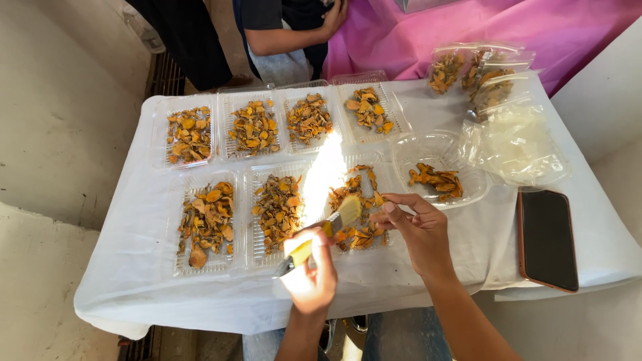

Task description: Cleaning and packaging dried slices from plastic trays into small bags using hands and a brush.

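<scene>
The left hand [313,277] has its grip closed on a yellow-handled brush [319,237] angled over a clear tray [356,207] of dried orange slices, while the right hand [418,230] pinches a slice beside the bristles, steadying it.

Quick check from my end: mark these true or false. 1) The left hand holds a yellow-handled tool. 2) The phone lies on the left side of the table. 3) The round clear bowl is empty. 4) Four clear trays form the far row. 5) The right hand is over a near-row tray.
1) True: the left hand grips the yellow-handled tool.
2) False: the dark, orange-edged phone lies on the right side of the white-covered table.
3) False: the round clear plastic bowl holds orange dried pieces.
4) True: four clear plastic trays of orange pieces.
5) True: the right hand hovers at the near tray.
</scene>
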